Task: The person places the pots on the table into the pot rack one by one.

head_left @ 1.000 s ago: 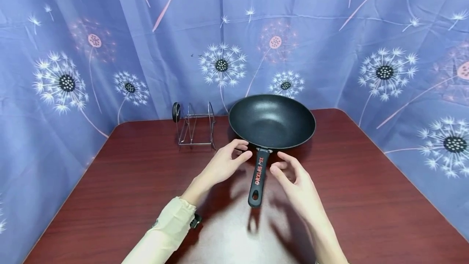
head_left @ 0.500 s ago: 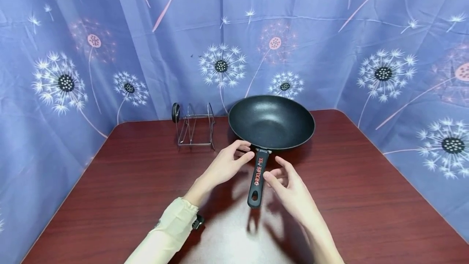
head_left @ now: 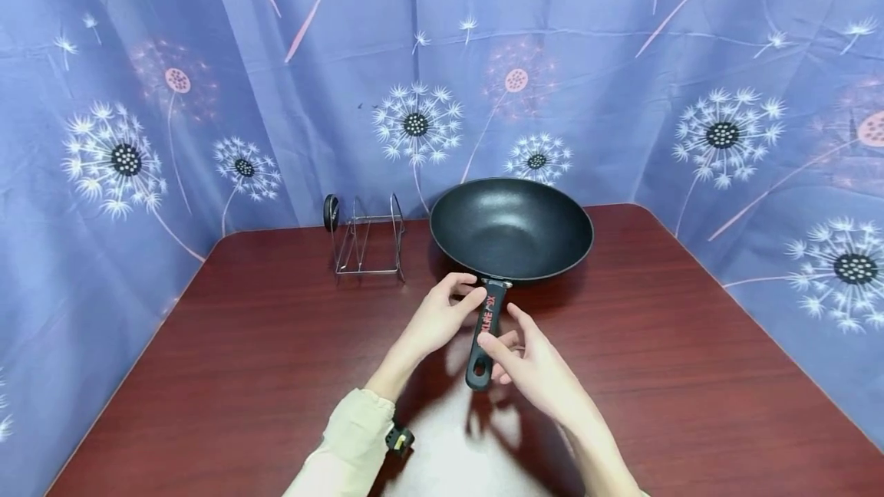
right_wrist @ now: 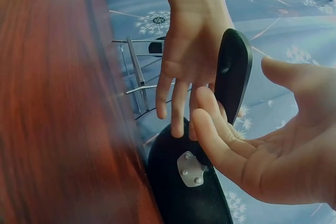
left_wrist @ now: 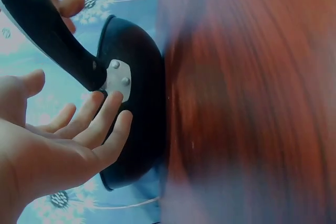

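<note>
1. Here we see the approach step: both hands close on the handle (head_left: 485,336) of a black pan (head_left: 511,228), and neither has yet taken it.
2. The left hand (head_left: 437,322) lies at the upper part of the handle, near the riveted bracket (left_wrist: 116,77); its fingers (left_wrist: 105,116) are straight and relaxed, so its grip is released. We cannot tell whether the fingertips touch the pan.
3. The right hand (head_left: 535,363) cups the lower end of the handle, thumb (right_wrist: 286,74) on one side and fingers (right_wrist: 215,129) on the other, not wrapped round it; its grip is also released.
4. The pan stands upright on the table (head_left: 691,374), toward the far edge, just right of a wire rack (head_left: 366,240).
5. Its long axis runs from bowl to handle, nearly straight toward us; the handle end, with its hanging hole (head_left: 479,366), points at the wearer and is raised clear of the table.
6. In our judgement, the next move calls for curling the fingers round the handle before any lift, since the bowl's weight sits far from the hands.
</note>
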`<action>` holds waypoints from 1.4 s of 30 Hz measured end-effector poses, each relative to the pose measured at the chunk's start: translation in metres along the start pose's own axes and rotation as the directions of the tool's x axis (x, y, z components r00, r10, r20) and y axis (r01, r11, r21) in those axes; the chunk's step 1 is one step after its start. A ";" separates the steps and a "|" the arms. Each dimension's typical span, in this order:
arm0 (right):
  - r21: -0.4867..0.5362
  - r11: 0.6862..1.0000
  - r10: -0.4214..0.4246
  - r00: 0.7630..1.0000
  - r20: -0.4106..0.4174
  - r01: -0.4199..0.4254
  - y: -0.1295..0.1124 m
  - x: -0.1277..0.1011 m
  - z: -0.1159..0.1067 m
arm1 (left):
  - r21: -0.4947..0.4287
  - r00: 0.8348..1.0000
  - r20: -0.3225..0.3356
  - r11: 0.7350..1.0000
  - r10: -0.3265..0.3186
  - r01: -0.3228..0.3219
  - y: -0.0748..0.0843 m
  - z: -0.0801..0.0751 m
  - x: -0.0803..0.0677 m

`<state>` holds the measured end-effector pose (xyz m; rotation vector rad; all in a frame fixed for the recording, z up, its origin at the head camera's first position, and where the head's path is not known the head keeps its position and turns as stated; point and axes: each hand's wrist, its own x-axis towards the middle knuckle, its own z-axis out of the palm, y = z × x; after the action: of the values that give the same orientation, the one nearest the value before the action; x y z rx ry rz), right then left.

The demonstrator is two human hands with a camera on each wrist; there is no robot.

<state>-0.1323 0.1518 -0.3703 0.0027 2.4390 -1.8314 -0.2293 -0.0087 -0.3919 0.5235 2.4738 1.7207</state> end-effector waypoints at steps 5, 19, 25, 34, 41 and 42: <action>-0.013 1.000 0.007 1.000 0.008 -0.006 0.001 0.001 0.000 | -0.206 0.997 -0.031 0.976 -0.077 0.069 0.003 0.012 0.005; -0.002 1.000 -0.025 1.000 0.018 0.025 0.003 0.001 0.012 | -0.391 0.967 0.061 0.885 -0.247 0.251 -0.012 0.027 0.011; -0.017 1.000 -0.020 1.000 0.021 0.020 0.005 -0.002 0.014 | -0.509 0.958 0.186 0.812 -0.219 0.285 -0.008 0.034 0.013; -0.066 0.998 -0.009 1.000 0.012 0.010 0.003 -0.003 0.016 | -0.613 0.948 0.251 0.726 -0.196 0.312 -0.012 0.043 0.016; -0.055 0.998 -0.018 0.999 0.027 0.020 0.002 -0.003 0.016 | -0.631 0.950 0.238 0.711 -0.203 0.310 -0.010 0.045 0.017; -0.053 0.998 -0.020 0.999 0.030 0.022 0.002 -0.003 0.016 | -0.628 0.950 0.232 0.714 -0.207 0.309 -0.010 0.045 0.017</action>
<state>-0.1279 0.1373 -0.3762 -0.0533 2.4769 -1.7607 -0.2359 0.0340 -0.4156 0.1946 1.5625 2.1517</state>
